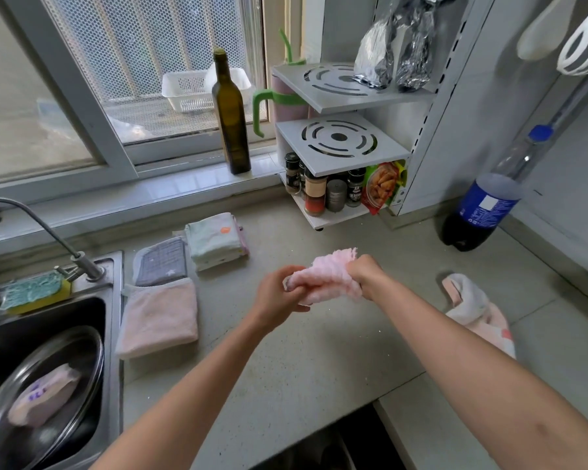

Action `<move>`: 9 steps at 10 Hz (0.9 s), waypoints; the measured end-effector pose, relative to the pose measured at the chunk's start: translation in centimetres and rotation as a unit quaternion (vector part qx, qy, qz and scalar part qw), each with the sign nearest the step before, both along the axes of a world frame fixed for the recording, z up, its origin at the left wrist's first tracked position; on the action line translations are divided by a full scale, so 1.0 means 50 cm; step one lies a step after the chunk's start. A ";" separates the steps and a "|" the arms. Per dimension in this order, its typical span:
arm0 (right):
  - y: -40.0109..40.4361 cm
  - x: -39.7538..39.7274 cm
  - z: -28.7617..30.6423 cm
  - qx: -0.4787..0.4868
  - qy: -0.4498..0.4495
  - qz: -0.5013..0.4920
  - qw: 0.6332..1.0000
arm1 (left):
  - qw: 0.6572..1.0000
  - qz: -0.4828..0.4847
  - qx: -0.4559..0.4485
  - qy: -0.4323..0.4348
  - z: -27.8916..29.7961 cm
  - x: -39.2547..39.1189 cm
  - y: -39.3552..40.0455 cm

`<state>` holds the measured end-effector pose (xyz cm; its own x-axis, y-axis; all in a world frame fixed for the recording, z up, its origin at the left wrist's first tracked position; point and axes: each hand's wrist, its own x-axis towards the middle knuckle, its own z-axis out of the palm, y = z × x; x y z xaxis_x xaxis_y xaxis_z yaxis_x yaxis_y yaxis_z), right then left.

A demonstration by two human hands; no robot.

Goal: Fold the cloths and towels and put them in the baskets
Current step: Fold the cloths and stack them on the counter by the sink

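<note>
- Left hand (279, 293) and right hand (365, 274) are each gripping an end of the fluffy pale-pink waffle-textured cloth (323, 278).
- Cloth is hanging bunched between them, above the speckled grey stone countertop (319, 351).

Bare counter (286, 361) near; folded cloths (160, 313) left, prob. crumpled cloth (472, 310) right.

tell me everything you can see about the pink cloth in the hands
The pink cloth is pale pink and fluffy, with a nubby, terry-like pile and a ragged upper edge. It is bunched and partly folded, not flat. It is held in the air over the grey countertop, not resting on it. The left hand grips its lower left end, where a greyish edge shows, and the right hand grips its right side.
</note>
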<state>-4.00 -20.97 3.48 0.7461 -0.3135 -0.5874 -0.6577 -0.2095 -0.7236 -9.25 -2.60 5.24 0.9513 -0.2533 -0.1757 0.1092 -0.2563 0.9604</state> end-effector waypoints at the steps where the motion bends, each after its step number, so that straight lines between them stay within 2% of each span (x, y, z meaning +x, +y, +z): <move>1: 0.016 -0.010 0.020 -0.047 -0.003 -0.025 0.999 | 0.988 0.035 0.099 -0.117 -0.007 0.006 0.006; 2: 0.019 -0.016 0.033 -0.130 -0.086 -0.035 0.987 | 0.915 -0.060 0.287 -0.277 -0.025 0.019 0.029; 3: 0.030 -0.010 0.054 -0.142 -0.195 0.027 0.970 | 0.954 -0.077 0.244 -0.154 -0.028 0.014 0.038; 4: 0.053 -0.003 0.068 -0.115 -0.248 0.119 0.954 | 0.990 -0.104 0.014 0.098 -0.028 0.000 0.072; 5: 0.094 0.003 0.085 -0.053 -0.298 0.202 0.931 | 0.927 0.051 -0.261 0.264 -0.019 -0.006 0.084; 6: 0.150 0.008 0.094 -0.001 -0.319 0.271 0.908 | 0.893 0.205 -0.321 0.238 -0.006 0.009 0.071; 7: 0.186 0.021 0.084 0.001 -0.346 0.270 0.898 | 0.860 0.331 -0.331 0.205 0.001 0.012 0.079; 8: 0.206 0.031 0.061 -0.016 -0.354 0.251 0.901 | 0.845 0.464 -0.222 0.145 -0.015 0.017 0.119; 9: 0.234 0.024 0.034 -0.030 -0.361 0.255 0.897 | 0.852 0.488 -0.158 0.104 -0.034 0.027 0.159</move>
